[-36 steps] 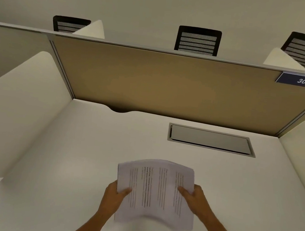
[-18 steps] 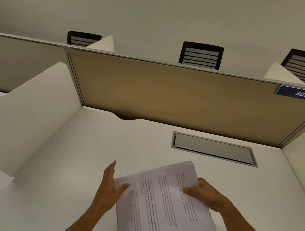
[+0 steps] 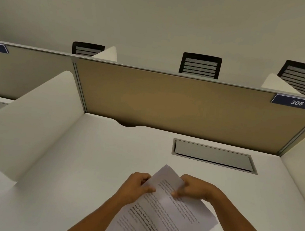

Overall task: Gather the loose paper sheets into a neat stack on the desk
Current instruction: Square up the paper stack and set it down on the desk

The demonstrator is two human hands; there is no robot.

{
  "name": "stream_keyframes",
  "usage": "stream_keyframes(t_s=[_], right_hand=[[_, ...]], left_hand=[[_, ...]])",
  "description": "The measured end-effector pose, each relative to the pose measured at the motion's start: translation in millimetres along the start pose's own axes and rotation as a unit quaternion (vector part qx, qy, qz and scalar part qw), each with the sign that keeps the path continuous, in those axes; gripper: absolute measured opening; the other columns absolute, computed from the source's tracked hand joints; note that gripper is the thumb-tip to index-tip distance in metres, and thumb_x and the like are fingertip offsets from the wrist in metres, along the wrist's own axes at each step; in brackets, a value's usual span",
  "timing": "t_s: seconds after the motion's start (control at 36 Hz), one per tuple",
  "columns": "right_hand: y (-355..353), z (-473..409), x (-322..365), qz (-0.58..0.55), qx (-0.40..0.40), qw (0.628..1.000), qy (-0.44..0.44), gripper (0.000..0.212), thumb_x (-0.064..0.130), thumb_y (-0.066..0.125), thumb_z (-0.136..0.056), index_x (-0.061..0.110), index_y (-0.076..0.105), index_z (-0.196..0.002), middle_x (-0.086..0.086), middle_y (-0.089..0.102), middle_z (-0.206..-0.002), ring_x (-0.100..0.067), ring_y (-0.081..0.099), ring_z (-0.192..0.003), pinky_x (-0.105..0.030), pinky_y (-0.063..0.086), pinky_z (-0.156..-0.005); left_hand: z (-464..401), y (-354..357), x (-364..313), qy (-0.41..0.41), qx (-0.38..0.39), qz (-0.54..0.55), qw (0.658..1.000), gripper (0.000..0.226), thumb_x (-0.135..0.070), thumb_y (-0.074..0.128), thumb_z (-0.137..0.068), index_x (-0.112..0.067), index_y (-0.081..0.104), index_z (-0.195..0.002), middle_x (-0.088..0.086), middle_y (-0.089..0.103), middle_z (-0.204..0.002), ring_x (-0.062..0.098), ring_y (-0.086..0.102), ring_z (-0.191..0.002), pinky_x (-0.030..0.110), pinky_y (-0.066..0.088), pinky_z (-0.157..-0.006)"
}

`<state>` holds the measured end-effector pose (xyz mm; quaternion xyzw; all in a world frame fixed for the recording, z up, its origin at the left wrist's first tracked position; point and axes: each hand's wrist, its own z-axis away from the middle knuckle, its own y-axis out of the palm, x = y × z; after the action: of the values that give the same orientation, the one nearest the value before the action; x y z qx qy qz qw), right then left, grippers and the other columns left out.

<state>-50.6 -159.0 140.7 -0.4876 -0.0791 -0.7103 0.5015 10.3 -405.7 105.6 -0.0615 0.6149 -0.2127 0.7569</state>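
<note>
A bundle of white printed paper sheets is held above the white desk, turned so one corner points away from me. My left hand grips the left side of that far corner with curled fingers. My right hand pinches the right side of the same corner. Both hands are close together, the sheets fanning out towards me. How many sheets there are cannot be told.
A grey cable hatch is set into the desk at the back right. A tan partition closes the back, white dividers stand on both sides. Black chairs show beyond the partition.
The sheets have turned from square-on to corner-first. Both hands slid from the side edges up to the far corner and now curl round it close together.
</note>
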Motion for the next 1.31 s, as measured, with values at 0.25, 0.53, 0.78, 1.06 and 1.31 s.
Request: stream_keyframes(t_s=[0.25,0.53,0.78,1.06,1.31], right_hand=[[-25.6,31.8,-26.5,-0.177,-0.033,0.981,-0.065,0.041,0.033,0.076,-0.087,0.015,0.073,-0.123,-0.014,0.075,-0.117,-0.033,0.074,-0.104,-0.039,0.061,-0.086],[45.4,16.5,-66.3,-0.343,-0.224,0.908,-0.089,0.033,0.036,0.074,-0.090,0.016,0.077,-0.117,-0.012,0.076,-0.119,-0.031,0.071,-0.113,-0.030,0.060,-0.089],[71.1,6.1,-60.3,-0.349,-0.268,0.894,-0.078,0.029,0.036,0.062,-0.095,0.022,0.079,-0.112,-0.006,0.079,-0.114,-0.023,0.074,-0.106,-0.025,0.061,-0.082],[69.0,6.5,-55.0,-0.329,-0.250,0.908,-0.070,0.029,0.034,0.070,-0.088,0.020,0.079,-0.111,-0.008,0.079,-0.111,-0.026,0.075,-0.103,-0.033,0.061,-0.085],[70.0,5.3,-53.2,-0.333,-0.249,0.907,-0.074,0.025,0.031,0.071,-0.089,0.027,0.078,-0.113,-0.005,0.079,-0.112,-0.022,0.075,-0.103,-0.026,0.061,-0.081]], left_hand=[[6.6,-4.6,12.7,0.005,-0.121,0.135,0.983,0.008,-0.020,0.068,-0.086,-0.020,0.072,-0.093,0.003,0.078,-0.089,0.025,0.075,-0.075,0.044,0.063,-0.070],[6.8,13.9,31.8,0.018,-0.191,0.162,0.968,0.015,-0.026,0.062,-0.090,-0.024,0.070,-0.103,0.002,0.077,-0.092,0.025,0.073,-0.080,0.036,0.062,-0.068],[9.3,17.8,41.8,0.020,-0.176,0.143,0.974,0.033,-0.034,0.062,-0.092,-0.023,0.057,-0.122,0.000,0.073,-0.106,0.019,0.072,-0.093,0.040,0.063,-0.075],[9.0,14.5,42.1,0.019,-0.180,0.151,0.972,0.038,-0.042,0.067,-0.081,-0.026,0.063,-0.115,-0.004,0.076,-0.098,0.018,0.074,-0.090,0.030,0.063,-0.067],[6.9,14.7,42.1,0.014,-0.185,0.163,0.969,0.043,-0.040,0.071,-0.081,-0.026,0.059,-0.120,-0.001,0.072,-0.105,0.021,0.072,-0.094,0.036,0.064,-0.073]])
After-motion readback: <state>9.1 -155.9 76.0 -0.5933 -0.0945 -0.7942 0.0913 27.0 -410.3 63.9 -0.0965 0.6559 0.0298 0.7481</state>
